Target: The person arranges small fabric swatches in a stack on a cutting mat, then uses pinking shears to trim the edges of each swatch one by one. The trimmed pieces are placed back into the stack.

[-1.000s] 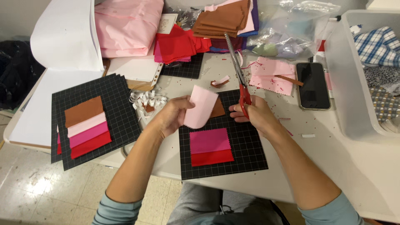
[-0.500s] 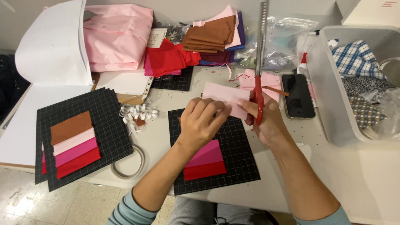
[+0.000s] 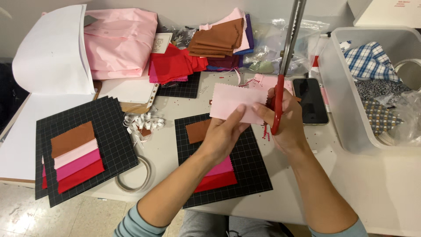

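Observation:
My left hand [image 3: 223,134] pinches a pale pink fabric swatch [image 3: 232,103] with zigzag edges, held flat above the table. My right hand [image 3: 287,120] grips red-handled pinking shears [image 3: 285,57], blades pointing up and away, and its thumb also touches the swatch's right end. Under my hands lies a black gridded card [image 3: 250,162] carrying a brown swatch [image 3: 197,131], a hot pink swatch [image 3: 221,167] and a red swatch [image 3: 217,181].
At left a stack of black cards [image 3: 114,131] shows brown, pink, hot pink and red swatches. Fabric piles [image 3: 175,63] and a pink folded cloth [image 3: 120,41] sit at the back. A phone [image 3: 310,101], a clear bin [image 3: 346,101] of cloth and white paper [image 3: 52,48] surround the work.
The pink swatch has turned flat and wide between both hands. The shears have swung more upright. A brown swatch now shows on the card beneath.

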